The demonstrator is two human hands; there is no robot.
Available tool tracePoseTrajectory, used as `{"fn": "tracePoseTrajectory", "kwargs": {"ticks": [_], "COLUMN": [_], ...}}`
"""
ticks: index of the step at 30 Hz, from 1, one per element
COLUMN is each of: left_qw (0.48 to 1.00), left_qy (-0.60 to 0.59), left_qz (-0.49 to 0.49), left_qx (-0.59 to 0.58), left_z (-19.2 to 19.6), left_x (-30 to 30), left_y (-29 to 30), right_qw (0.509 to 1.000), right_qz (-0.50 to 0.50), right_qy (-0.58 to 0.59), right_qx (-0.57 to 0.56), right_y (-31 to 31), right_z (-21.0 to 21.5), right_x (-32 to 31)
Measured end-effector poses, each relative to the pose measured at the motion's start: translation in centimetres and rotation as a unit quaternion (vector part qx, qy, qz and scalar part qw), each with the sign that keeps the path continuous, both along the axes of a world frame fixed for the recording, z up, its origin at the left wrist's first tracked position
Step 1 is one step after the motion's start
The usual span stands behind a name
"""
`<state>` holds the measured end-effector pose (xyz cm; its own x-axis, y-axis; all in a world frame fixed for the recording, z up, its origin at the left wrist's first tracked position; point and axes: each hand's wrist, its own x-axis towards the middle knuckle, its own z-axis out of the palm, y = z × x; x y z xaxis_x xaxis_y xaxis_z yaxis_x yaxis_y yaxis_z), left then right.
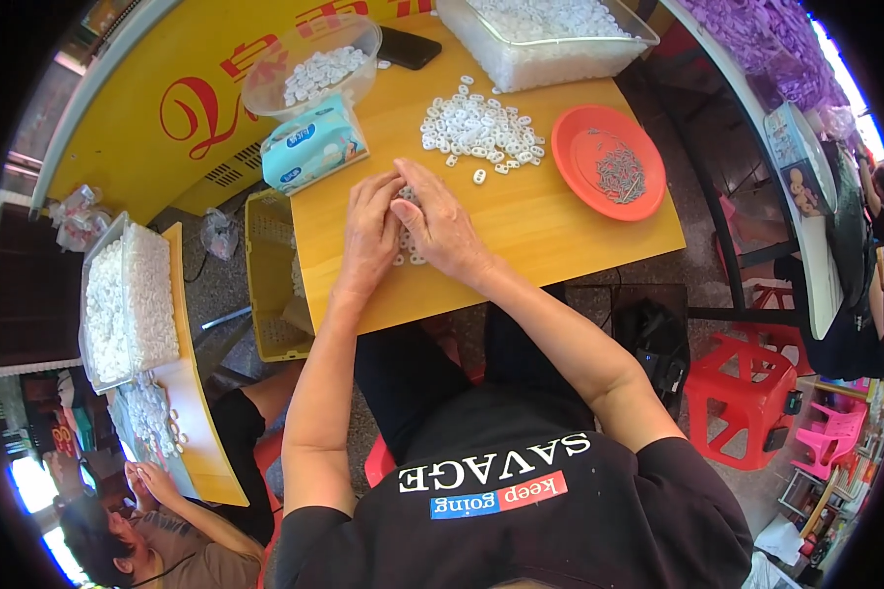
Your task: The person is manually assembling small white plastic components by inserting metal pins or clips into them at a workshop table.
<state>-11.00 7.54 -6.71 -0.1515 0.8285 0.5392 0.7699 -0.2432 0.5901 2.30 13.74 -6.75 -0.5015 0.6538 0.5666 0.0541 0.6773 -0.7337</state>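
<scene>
My left hand (pixel 368 234) and my right hand (pixel 444 228) rest on the yellow table (pixel 560 240) with their fingertips meeting. Between them lies a small group of white two-holed oval pieces (pixel 410 257), partly covered by the palms. The right fingers are stretched out with the thumb apart; the left fingers are gently curved. Neither hand has a visible grip on a piece. Just beyond them spreads a larger heap of the same white pieces (pixel 481 126). To the right of it sits a round red plate (pixel 578 187) with small metal pins (pixel 621 177).
Left of the heap stand a blue tissue pack (pixel 314 147) and a clear bowl (pixel 260 93) of white pieces. A dark phone (pixel 409 48) and a full clear bin (pixel 560 64) are at the back. At lower left, another person (pixel 157 535) works beside a second bin (pixel 172 314).
</scene>
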Motion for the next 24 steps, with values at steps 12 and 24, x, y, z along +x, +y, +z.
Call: {"fn": "tracePoseTrajectory", "kwargs": {"ticks": [12,24], "left_qw": [0.984,0.984], "left_qy": [0.112,0.128], "left_qz": [0.021,0.031], "left_qx": [-0.134,-0.119], "left_z": [2.3,0.7], "left_x": [-1.0,0.0], "left_y": [-4.7,-3.3], "right_qw": [0.988,0.987], "right_qz": [-0.07,0.022], "right_qy": [-0.107,-0.129], "right_qx": [0.092,0.088], "right_y": [2.5,0.3], "right_z": [0.9,0.7], "right_x": [9.6,6.1]}}
